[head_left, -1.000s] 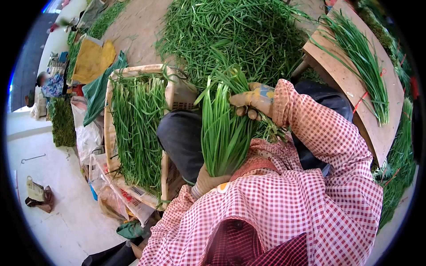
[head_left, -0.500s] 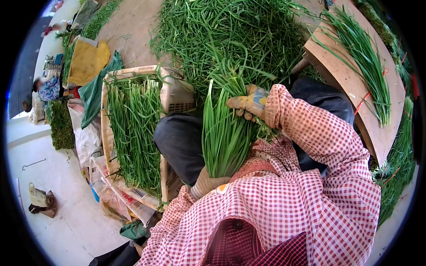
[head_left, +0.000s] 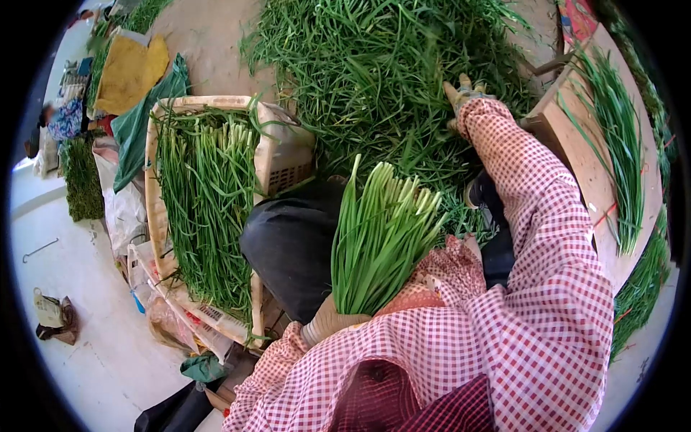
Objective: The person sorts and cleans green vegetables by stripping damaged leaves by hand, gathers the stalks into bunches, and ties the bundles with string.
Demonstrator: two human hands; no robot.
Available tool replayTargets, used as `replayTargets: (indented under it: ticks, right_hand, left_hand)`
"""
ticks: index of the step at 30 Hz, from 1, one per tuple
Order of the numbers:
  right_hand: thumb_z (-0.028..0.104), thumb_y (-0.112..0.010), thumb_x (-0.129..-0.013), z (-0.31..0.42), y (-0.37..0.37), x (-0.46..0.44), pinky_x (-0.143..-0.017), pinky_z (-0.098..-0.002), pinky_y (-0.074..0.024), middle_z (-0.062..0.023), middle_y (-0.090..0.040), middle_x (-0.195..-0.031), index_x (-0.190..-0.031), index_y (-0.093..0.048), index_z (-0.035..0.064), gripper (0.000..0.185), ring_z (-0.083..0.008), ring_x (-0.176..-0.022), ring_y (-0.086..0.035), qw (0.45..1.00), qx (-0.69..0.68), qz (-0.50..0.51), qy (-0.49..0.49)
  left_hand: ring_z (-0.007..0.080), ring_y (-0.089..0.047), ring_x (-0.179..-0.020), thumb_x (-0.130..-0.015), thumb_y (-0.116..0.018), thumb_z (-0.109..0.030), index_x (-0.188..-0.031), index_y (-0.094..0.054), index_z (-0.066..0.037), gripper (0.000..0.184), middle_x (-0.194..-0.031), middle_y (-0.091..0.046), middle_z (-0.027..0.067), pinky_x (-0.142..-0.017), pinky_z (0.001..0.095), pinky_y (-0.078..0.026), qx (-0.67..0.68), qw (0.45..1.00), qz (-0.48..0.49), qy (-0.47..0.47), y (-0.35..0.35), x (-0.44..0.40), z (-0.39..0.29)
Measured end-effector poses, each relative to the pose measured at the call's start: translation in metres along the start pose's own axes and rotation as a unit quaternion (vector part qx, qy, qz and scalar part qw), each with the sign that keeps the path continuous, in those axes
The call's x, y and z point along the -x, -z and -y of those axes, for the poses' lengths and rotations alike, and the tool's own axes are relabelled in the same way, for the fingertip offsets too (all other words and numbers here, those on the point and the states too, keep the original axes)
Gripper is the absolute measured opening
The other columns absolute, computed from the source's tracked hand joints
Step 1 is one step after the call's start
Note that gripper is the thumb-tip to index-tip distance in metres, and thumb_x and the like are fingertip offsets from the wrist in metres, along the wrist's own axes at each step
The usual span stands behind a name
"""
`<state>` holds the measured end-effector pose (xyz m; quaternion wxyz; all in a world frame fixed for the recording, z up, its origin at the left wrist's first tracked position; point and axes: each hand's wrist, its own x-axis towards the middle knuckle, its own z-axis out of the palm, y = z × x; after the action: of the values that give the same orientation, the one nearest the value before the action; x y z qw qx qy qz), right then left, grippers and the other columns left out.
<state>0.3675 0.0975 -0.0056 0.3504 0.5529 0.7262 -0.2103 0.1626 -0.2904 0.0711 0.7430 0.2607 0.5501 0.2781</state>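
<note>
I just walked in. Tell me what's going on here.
A seated person in a checked smock is handling long leafy greens. The gloved left hand grips a bunch by its leafy end, pale cut ends pointing away. The gloved right hand is at the loose pile, fingers spread. More greens fill the crate to the left and lie on a board to the right.

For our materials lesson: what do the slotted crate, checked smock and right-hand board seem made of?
Slotted crate: probably plastic, matt and grimy; its end has regular, moulded-looking openings.
Checked smock: apparently woven cloth, matt, with soft folds; the fibre can't be told.
Right-hand board: perhaps wood or plywood, dull; its flat tan face suggests this, though grain isn't clear.
</note>
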Motion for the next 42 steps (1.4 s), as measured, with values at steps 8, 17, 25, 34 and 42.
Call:
replayTargets:
  ticks: [8,17,25,34,42]
  right_hand:
    - [0.049,-0.055,-0.084,0.090,-0.018,0.043,-0.093,-0.0403,-0.0428,-0.0161,-0.060,-0.107,-0.113,-0.057,0.0059,0.052,-0.0270,-0.107,-0.054,0.803,-0.300,0.158,0.490]
    - [0.035,-0.052,-0.093,0.038,-0.028,-0.031,-0.092,-0.0363,-0.0442,-0.0108,-0.061,-0.109,-0.114,-0.056,0.0046,0.038,-0.0213,-0.106,-0.055,0.862,-0.480,-0.038,0.161]
    - [0.035,-0.071,-0.078,0.034,-0.036,0.079,-0.066,-0.0303,-0.0474,-0.0070,-0.061,-0.098,-0.117,-0.055,0.0061,0.051,-0.0152,-0.088,-0.057,0.690,-0.508,0.262,0.444]
    - [0.027,-0.058,-0.092,0.000,-0.011,0.053,-0.054,-0.0232,-0.0482,-0.0041,-0.061,-0.081,-0.116,-0.053,0.0054,0.033,-0.0123,-0.067,-0.057,0.713,-0.658,-0.170,0.173]
    - [0.069,-0.042,-0.085,0.042,-0.084,0.172,-0.110,-0.0533,-0.0158,-0.0190,-0.030,-0.144,-0.139,-0.033,0.0081,0.082,-0.0323,-0.138,-0.018,0.518,-0.833,0.121,0.151]
  left_hand:
    - [0.0176,-0.052,-0.111,-0.075,-0.074,-0.005,-0.128,-0.046,0.000,0.061,-0.123,-0.056,0.0075,-0.094,0.0322,-0.042,0.044,0.999,0.013,-0.006,-0.007,-0.017,-0.006]
    - [0.0204,-0.052,-0.113,-0.074,-0.076,-0.008,-0.131,-0.042,-0.001,0.067,-0.124,-0.055,0.0096,-0.095,0.0334,-0.041,0.134,0.989,0.020,0.064,0.011,-0.013,0.002]
    - [0.0213,-0.052,-0.113,-0.068,-0.082,-0.012,-0.128,-0.047,-0.001,0.070,-0.125,-0.056,0.0099,-0.095,0.0366,-0.042,0.203,0.979,0.015,0.027,0.005,0.001,0.007]
    - [0.0246,-0.052,-0.114,-0.067,-0.069,-0.003,-0.133,-0.044,-0.001,0.071,-0.127,-0.054,0.0114,-0.097,0.0355,-0.041,0.284,0.954,0.035,-0.085,-0.004,0.017,0.005]
    - [0.0174,-0.056,-0.071,-0.067,-0.071,-0.008,-0.128,-0.045,0.000,0.067,-0.104,-0.060,0.0110,-0.056,0.0293,-0.046,0.334,0.926,0.037,-0.172,-0.018,0.040,-0.027]
